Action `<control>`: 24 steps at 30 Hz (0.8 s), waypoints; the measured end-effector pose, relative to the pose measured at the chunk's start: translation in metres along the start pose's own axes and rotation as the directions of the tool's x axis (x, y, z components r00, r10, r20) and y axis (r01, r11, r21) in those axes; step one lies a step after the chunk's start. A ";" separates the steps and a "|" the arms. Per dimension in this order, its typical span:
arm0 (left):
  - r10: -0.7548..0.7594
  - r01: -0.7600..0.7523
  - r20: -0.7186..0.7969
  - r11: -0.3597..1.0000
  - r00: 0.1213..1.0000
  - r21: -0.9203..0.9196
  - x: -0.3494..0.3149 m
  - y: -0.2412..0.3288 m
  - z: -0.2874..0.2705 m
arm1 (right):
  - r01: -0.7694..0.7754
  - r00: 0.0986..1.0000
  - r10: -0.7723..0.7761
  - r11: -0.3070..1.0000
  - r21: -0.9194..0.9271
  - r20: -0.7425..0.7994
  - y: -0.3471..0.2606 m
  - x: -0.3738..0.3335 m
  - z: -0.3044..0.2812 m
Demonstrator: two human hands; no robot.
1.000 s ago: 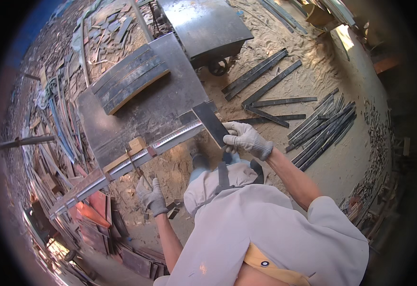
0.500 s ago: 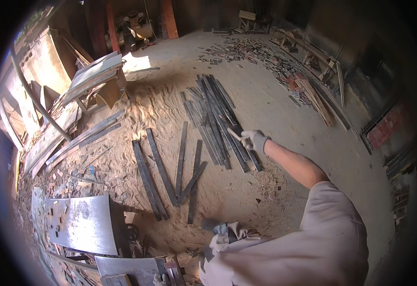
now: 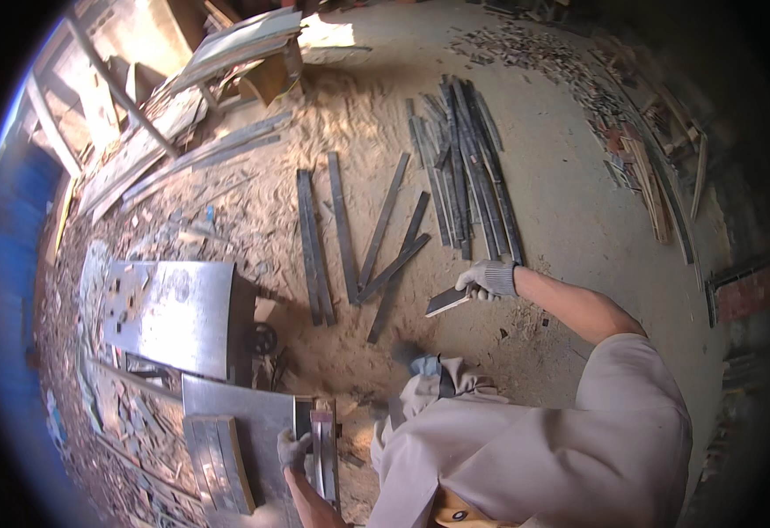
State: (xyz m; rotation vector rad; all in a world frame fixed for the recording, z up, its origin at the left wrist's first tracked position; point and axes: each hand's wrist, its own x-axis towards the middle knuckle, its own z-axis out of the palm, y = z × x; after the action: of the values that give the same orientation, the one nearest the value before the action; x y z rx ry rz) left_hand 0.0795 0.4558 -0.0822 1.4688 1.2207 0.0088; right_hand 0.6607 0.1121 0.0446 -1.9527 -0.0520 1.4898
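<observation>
My right hand, in a grey knit glove, is closed on one end of a short dark board with a pale edge. It holds the board tilted above the floor, just in front of my feet. At the lower left my gloved left hand rests at the right side of a metal worktable, its thumb and a finger apart. Beside it runs a long narrow guide of wood and metal. A few short wood strips lie on the table to the left of that hand.
A pile of long dark strips lies on the floor ahead, with several loose strips left of it. Another metal tabletop stands at left, amid offcuts and sawdust. Scrap pieces and stacked boards lie far right.
My right hand has drawn back from the strip pile toward my body with the short board. The view has shifted down and left, and my left hand shows more fully at the table.
</observation>
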 end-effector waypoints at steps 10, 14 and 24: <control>-0.085 0.090 -0.155 0.996 0.984 0.025 -0.010 -0.048 -0.050 | 0.938 0.340 -0.579 0.268 0.221 -0.741 -0.058 -0.138 -0.338; 0.203 -0.228 -0.103 0.882 0.974 -0.413 -0.025 0.011 -0.046 | 0.863 0.505 -0.783 0.457 0.215 -0.363 -0.035 -0.076 -0.149; 0.539 -0.481 0.186 0.830 0.822 -0.282 -0.046 0.099 0.233 | 0.442 0.859 -0.457 0.890 -0.115 -0.230 0.058 -0.080 0.264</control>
State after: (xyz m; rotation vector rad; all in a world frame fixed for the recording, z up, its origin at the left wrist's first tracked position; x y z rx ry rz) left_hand 0.2644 0.2786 -0.0601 1.5046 0.5610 0.3047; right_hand 0.3827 0.1610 0.0492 -1.9862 -0.4179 0.9380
